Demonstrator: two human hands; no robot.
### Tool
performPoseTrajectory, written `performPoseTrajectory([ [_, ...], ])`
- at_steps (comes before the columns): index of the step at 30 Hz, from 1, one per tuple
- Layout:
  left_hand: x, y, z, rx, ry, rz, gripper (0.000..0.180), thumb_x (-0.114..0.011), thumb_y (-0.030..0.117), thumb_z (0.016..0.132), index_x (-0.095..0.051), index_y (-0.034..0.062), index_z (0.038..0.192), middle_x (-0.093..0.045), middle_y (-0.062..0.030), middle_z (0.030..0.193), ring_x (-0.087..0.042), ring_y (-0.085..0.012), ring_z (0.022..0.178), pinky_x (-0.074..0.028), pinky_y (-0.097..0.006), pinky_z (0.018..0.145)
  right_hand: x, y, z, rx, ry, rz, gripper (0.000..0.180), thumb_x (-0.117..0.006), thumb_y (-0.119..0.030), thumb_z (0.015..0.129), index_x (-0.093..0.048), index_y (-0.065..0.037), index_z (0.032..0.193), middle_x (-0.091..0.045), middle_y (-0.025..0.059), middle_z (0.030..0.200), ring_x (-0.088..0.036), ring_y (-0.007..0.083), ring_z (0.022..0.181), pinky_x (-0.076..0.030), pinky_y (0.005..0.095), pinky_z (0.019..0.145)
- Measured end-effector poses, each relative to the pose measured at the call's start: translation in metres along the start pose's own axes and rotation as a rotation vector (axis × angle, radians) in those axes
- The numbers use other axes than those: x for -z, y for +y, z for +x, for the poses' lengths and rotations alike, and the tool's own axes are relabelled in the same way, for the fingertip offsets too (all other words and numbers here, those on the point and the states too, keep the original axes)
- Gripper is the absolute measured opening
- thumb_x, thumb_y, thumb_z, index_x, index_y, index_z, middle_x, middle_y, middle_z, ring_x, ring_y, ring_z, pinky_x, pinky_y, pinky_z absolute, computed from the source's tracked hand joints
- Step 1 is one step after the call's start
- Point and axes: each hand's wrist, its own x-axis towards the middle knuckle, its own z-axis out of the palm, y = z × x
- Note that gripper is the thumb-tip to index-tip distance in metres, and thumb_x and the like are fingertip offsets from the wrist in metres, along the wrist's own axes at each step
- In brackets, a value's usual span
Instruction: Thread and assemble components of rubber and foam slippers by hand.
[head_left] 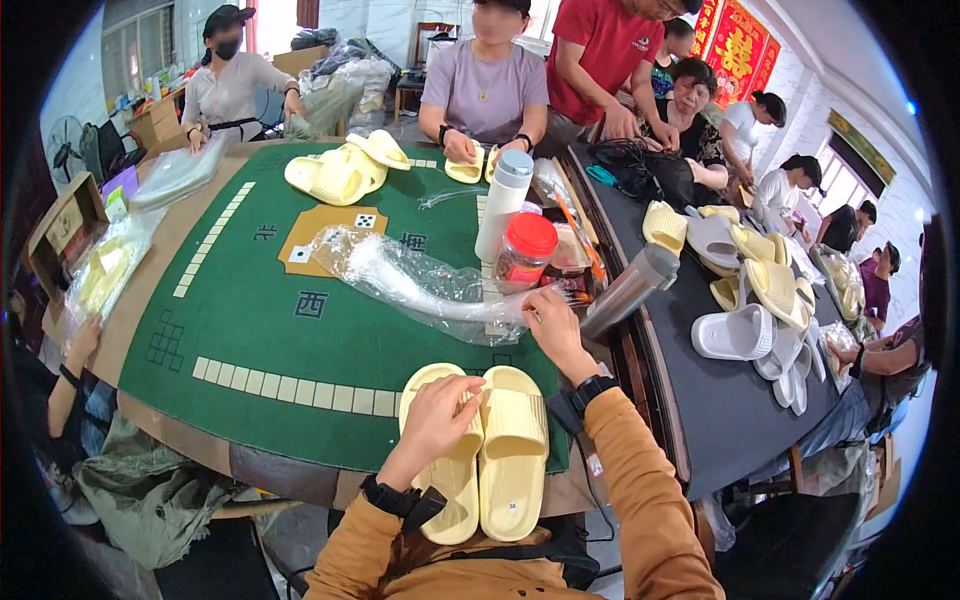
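Note:
A pair of pale yellow slippers [515,450] lies side by side at the table's near edge, toes pointing away from me. Over the strap of the left slipper is my left hand [436,418], its fingers loosely bent and apart, holding nothing. Farther right, my right hand [553,325] pinches the near end of a stack of clear plastic bags [410,290]. The bags spread leftward across the green table mat [240,320]. A grey cylindrical bottle [635,290] leans just beyond my right hand.
Behind the bags stand a white bottle [503,205] and a red-lidded jar [527,250]. More yellow slippers [345,170] are piled at the far side. Across from me, a person [483,100] handles slippers. Loose slippers [770,290] cover part of the dark table at right, where several people work.

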Motion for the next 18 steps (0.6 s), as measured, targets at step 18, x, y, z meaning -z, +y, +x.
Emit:
performPoseTrajectory([
  [18, 0.003, 0.008, -0.003, 0.009, 0.01, 0.033, 0.024, -0.06, 0.021, 0.093, -0.066, 0.0043, 0.11, -0.069, -0.0117, 0.097, -0.064, -0.0322, 0.088, -0.047, -0.043, 0.083, 0.003, -0.002, 0.001, -0.012, -0.014, 0.047, 0.012, -0.064, -0.007, 0.082, -0.058, -0.006, 0.093, -0.06, 0.0139, 0.094, -0.061, 0.036, 0.094, -0.051, 0.0464, 0.077],
])
